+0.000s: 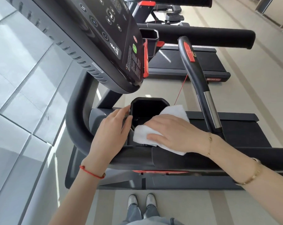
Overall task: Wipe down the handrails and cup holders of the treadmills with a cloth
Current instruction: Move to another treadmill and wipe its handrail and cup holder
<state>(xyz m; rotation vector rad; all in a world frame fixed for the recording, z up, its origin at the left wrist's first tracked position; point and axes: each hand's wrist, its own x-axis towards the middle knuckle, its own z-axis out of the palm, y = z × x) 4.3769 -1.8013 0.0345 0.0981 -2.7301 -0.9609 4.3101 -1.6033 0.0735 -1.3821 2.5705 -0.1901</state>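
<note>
Both hands are at work on the black cup holder (147,109) that sits below the console (105,38) of the nearest treadmill. Her right hand (174,135) lies flat on the white cloth (145,135), fingers straight and close together, pressing it down over the holder's near-right rim, with the fingertips reaching toward the dark opening; a corner of the cloth sticks out beyond the knuckles on the far side. That flat press looks meant to spread the cloth over as much plastic as possible and to let it be pushed down along the inside wall. Her left hand (113,127) rests against the left outer wall of the holder, fingers relaxed and only lightly bent, tips at the rim. It holds nothing, and seems to be there to steady the cup holder against the push of the wiping hand. The padded side handrail (170,156) runs across just under both wrists, so she leans over it to reach in, her shoes (141,202) on the floor (40,176) beside the machine. The curved front handlebar (197,75) with its red insert and silver sensor section rises to the right of the cloth, apart from it. A second treadmill (194,62) stands beyond.
</note>
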